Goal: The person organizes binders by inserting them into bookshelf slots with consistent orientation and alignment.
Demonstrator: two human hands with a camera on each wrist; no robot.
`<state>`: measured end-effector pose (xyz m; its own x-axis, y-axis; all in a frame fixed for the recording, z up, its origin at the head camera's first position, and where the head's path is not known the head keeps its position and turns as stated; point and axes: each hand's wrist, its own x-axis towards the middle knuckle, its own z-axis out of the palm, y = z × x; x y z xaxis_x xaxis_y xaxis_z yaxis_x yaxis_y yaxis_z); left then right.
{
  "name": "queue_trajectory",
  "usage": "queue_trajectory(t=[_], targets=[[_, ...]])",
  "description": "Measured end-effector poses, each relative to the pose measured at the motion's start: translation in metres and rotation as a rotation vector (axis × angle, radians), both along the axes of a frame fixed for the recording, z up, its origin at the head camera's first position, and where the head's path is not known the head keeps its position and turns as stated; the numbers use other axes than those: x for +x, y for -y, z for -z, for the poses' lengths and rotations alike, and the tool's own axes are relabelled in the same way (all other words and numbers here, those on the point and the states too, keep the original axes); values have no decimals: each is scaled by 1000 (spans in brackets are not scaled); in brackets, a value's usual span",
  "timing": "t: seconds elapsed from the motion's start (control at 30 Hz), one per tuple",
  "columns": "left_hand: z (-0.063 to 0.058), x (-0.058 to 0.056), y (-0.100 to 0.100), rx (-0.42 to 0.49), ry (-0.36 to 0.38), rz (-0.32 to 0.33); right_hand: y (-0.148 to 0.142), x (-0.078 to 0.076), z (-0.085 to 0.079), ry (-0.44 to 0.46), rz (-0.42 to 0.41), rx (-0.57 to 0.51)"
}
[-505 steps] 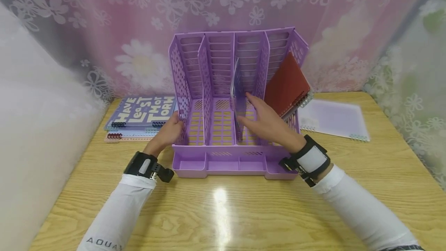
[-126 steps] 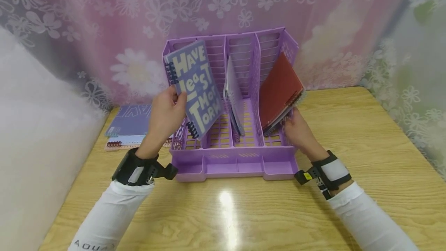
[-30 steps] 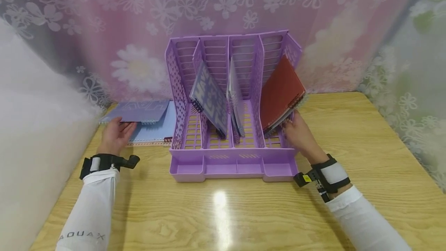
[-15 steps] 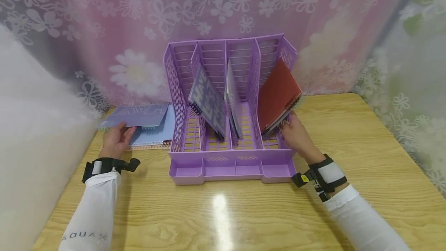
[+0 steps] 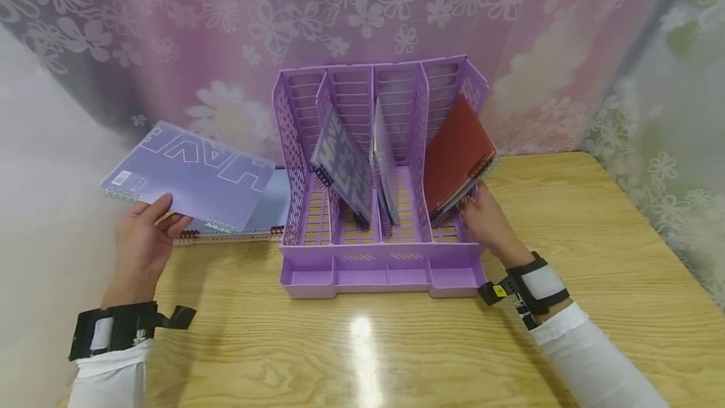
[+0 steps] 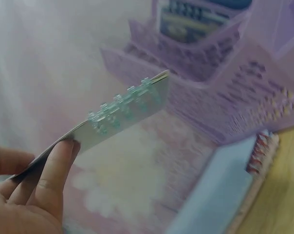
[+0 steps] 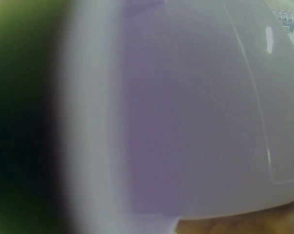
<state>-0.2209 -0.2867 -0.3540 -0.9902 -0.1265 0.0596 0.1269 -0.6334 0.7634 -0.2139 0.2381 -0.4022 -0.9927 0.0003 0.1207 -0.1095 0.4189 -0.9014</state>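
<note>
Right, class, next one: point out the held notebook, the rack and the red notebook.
Held notebook point(image 5: 195, 174): head view, middle of its cover.
Rack point(image 5: 382, 255): head view, its front wall.
Red notebook point(image 5: 457, 155): head view, middle of its cover.

head cam's decently bright w/ 1 glare streak point(image 5: 364, 357) on the table point(image 5: 272, 339), L wrist pic hazy, R wrist pic's left side v blurry

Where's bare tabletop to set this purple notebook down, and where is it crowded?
Bare: the table in front of the organizer, and to its right, beyond the right hand. Crowded: left of the organizer, where the light-blue notebook lies below the purple notebook in the left hand.
</note>
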Motion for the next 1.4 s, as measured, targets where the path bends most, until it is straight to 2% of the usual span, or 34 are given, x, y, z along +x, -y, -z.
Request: queue_trajectory(t=[0.17, 0.27, 0.37, 0.5, 0.6, 0.83, 1.0, 1.07, 1.2, 1.33, 1.4], targets=[[-18, 29, -7, -97, -99, 49, -1, 0, -1, 1, 5, -7], [-25, 43, -14, -140, -143, 53, -2, 1, -1, -2, 2, -10], [-33, 52, -23, -142, -191, 46, -3, 1, -2, 0, 8, -1], [-42, 55, -40, -177, -255, 75, -6, 1, -2, -1, 13, 15], [-48, 53, -57, -245, -280, 91, -6, 0, -2, -14, 0, 1], [-63, 48, -98, -417, -235, 39, -2, 0, 0, -16, -42, -17], [-69, 42, -124, -627, -231, -9, -3, 1, 0, -10, -22, 10], [-72, 38, -134, -742, -236, -40, -3, 1, 0, -16, -23, 14], [-74, 22, -157, -937, -260, -82, -4, 0, 0, -35, -31, 13], [-68, -1, -182, -1092, -303, -104, -4, 0, 0, -22, -30, 9], [-65, -11, -195, -1181, -332, -137, -3, 1, 0, -13, -27, 13]])
